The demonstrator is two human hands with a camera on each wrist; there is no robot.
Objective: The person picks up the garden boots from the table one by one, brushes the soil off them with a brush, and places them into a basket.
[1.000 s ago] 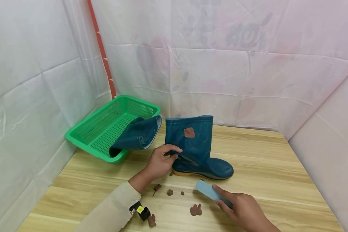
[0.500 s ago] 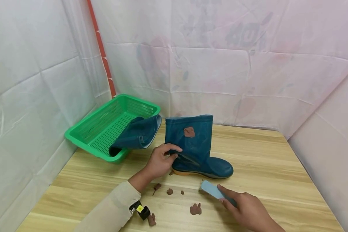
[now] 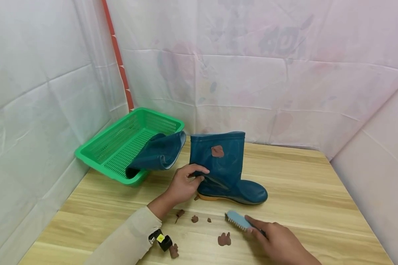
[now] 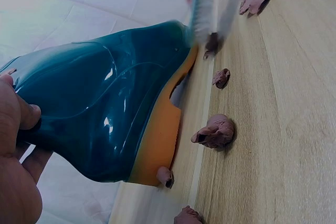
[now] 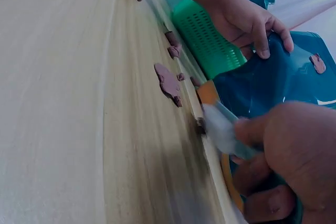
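A blue rubber boot [image 3: 225, 165] with an orange sole stands upright on the wooden table, its toe pointing right. My left hand [image 3: 185, 184] pinches the back of its shaft just above the ankle. A flat brown clay-like patch [image 3: 217, 151] sticks to the shaft. My right hand [image 3: 278, 239] grips the dark handle of a scrub brush [image 3: 237, 219] with a light blue back and pale bristles. The brush is in front of the boot, low over the table. In the right wrist view, a small dark lump [image 5: 201, 126] lies right at the bristles, which are blurred.
A green perforated basket [image 3: 103, 167] stands at the back left, with a second blue boot [image 3: 157, 152] lying across its rim. Several brown clay-like pieces [image 3: 224, 239] are scattered on the table [image 3: 305, 176] in front of the standing boot. White cloth walls [image 3: 238, 81] enclose the table.
The brush shifted right, then back left, and has tilted so its bristles now show in the head view. My left hand and the boot stay where they were.
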